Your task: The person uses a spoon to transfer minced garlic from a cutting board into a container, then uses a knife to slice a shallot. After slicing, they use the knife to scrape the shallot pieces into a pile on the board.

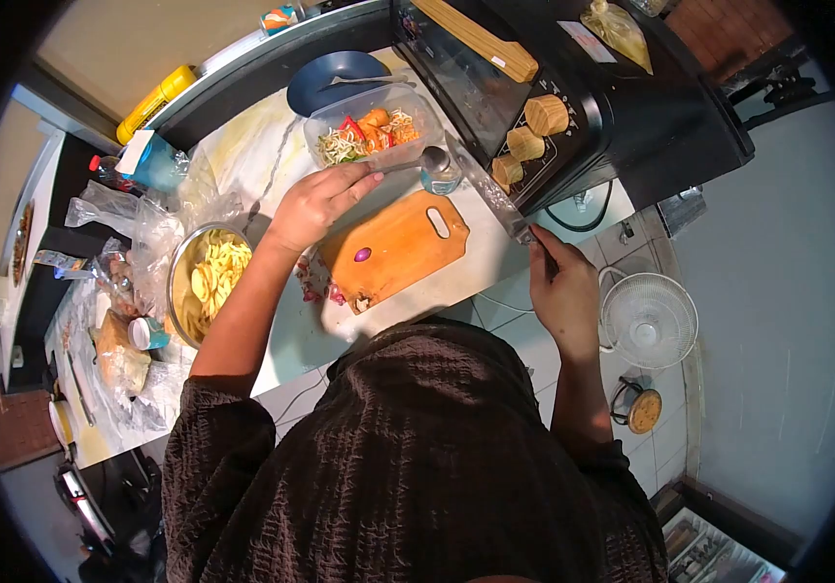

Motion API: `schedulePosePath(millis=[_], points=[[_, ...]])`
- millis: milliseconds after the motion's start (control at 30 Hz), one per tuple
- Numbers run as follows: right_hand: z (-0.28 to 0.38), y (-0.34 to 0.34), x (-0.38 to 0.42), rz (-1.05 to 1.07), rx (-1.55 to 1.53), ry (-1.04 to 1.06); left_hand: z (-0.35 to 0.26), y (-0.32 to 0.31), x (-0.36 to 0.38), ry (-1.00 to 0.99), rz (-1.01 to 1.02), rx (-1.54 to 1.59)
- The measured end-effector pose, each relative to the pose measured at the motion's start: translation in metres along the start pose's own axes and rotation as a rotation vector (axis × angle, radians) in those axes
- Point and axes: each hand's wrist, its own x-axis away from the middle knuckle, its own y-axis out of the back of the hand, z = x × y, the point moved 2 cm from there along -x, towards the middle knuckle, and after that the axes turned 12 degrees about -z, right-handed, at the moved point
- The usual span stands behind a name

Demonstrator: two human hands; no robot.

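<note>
My left hand (315, 202) is closed on the handle of a metal spoon (434, 158), whose bowl is over or beside a small clear jar (442, 180). My right hand (565, 287) grips a knife (490, 192) by its dark handle, the broad blade pointing up and left past the jar. Between and below the hands lies a wooden cutting board (398, 251) with a purple shallot (363, 255) on it. Reddish peelings (313, 282) are scattered at its left edge. Behind the spoon stands a clear plastic container (427, 121) with bean sprouts, orange pieces and red chilli.
A steel bowl (176, 291) of pale yellow cut pieces stands left of my forearm, near crumpled plastic bags (150, 243). A dark blue plate (311, 92) lies at the back. The black oven (592, 117) borders the right side; a white basket (648, 321) sits lower right.
</note>
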Motion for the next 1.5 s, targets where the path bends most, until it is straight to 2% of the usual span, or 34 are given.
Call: schedulePosePath(millis=[67, 167, 233, 333, 533, 733, 900, 1500], points=[[0.001, 0.0, 0.001, 0.014, 0.001, -0.034, 0.001, -0.001, 0.001, 0.008, 0.006, -0.001], [0.001, -0.004, 0.004, -0.022, -0.172, -0.039, 0.002, -0.003, 0.005, 0.012, 0.005, -0.005], [-0.002, -0.009, 0.008, -0.045, -0.156, 0.04, 0.003, -0.005, 0.004, 0.008, -0.003, -0.01], [-0.005, -0.009, 0.008, 0.01, -0.001, -0.018, 0.003, -0.005, 0.004, 0.025, -0.001, -0.025], [-0.001, -0.006, 0.015, -0.018, -0.123, -0.058, -0.003, -0.004, 0.005, 0.097, 0.0, -0.05], [-0.013, -0.012, 0.019, -0.016, -0.04, -0.051, -0.005, -0.003, 0.012, 0.189, -0.027, -0.025], [-0.012, -0.014, 0.018, -0.007, -0.004, -0.034, -0.013, -0.003, 0.006, 0.28, -0.129, -0.015], [-0.011, -0.012, 0.015, -0.017, -0.03, -0.033, -0.02, -0.013, 0.001, 0.254, -0.072, -0.016]])
